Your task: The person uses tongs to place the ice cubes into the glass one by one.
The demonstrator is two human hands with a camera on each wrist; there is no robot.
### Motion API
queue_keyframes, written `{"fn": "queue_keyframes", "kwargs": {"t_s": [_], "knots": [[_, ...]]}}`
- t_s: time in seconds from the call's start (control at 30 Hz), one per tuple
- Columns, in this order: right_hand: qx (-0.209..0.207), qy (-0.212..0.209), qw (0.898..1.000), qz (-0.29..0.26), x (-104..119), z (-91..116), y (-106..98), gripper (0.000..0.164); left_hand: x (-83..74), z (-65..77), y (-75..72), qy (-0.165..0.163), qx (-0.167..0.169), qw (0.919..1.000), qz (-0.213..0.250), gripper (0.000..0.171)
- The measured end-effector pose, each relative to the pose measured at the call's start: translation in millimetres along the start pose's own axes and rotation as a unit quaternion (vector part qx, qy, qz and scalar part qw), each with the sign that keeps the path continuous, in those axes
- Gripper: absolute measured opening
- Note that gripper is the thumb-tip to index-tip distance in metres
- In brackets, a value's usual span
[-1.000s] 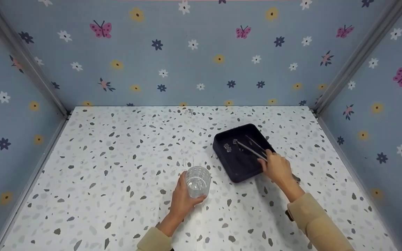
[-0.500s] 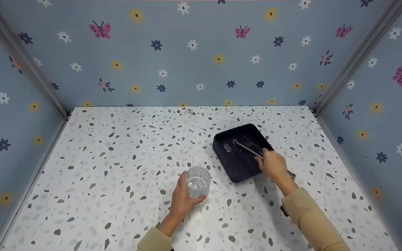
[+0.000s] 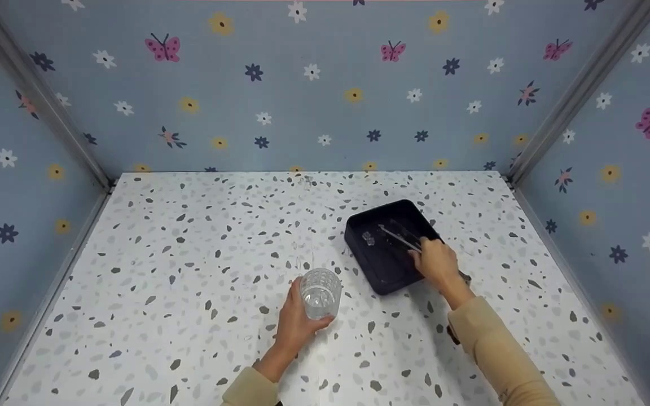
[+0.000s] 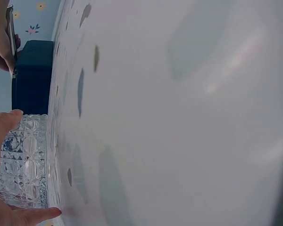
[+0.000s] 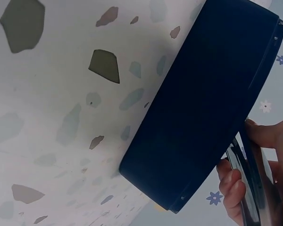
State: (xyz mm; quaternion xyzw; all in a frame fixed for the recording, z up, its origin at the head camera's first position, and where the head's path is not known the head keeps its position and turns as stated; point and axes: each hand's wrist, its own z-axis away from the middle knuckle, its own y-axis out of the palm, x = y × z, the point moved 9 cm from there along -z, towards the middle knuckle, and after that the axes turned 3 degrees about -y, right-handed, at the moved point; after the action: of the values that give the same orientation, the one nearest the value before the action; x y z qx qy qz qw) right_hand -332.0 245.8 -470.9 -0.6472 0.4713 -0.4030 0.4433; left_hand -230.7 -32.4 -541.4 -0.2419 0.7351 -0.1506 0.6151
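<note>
My left hand (image 3: pixel 294 324) grips a clear cut glass tumbler (image 3: pixel 320 293) standing on the table, thumb on its near right side and fingers on its left. The tumbler's bumpy wall (image 4: pixel 30 160) shows in the left wrist view. My right hand (image 3: pixel 440 265) holds metal tongs (image 3: pixel 398 238), reaching over the near right rim of a dark square tray (image 3: pixel 378 279). The tongs' tips are low inside it; what sits at them is too small to tell. Left of the tips lie small clear pieces (image 3: pixel 368 238). In the right wrist view, fingers wrap the tongs' arms (image 5: pixel 262 174).
The white speckled table (image 3: pixel 189 282) carries faint clear bits (image 3: pixel 305 262) behind the tumbler, and another near the back edge. Blue flowered panels (image 3: pixel 313 84) enclose the back and both sides. The tray's tall side wall (image 5: pixel 203 103) stands close to the right hand.
My right hand has shifted slightly left with the tongs, and their tips have stayed near the same spot in the tray. The left hand and tumbler have not moved.
</note>
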Motion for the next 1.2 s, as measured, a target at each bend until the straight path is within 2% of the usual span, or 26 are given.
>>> {"fn": "queue_keyframes", "kwargs": {"t_s": [0.17, 0.73, 1.2], "knots": [[0.003, 0.013, 1.0, 0.004, -1.0, -2.5, 3.0, 0.032, -1.1, 0.3, -0.1, 0.009, 0.001, 1.0, 0.002, 0.099], [0.018, 0.032, 0.999, 0.002, -6.3, -6.1, 10.1, 0.03, -1.7, -0.4, -2.0, 0.008, -0.011, 0.9997, -0.02, 0.099], [0.001, 0.019, 1.0, 0.001, -5.4, -6.5, 6.4, 0.024, -0.6, 0.6, -0.6, -0.004, 0.003, 1.0, 0.0, 0.099]]}}
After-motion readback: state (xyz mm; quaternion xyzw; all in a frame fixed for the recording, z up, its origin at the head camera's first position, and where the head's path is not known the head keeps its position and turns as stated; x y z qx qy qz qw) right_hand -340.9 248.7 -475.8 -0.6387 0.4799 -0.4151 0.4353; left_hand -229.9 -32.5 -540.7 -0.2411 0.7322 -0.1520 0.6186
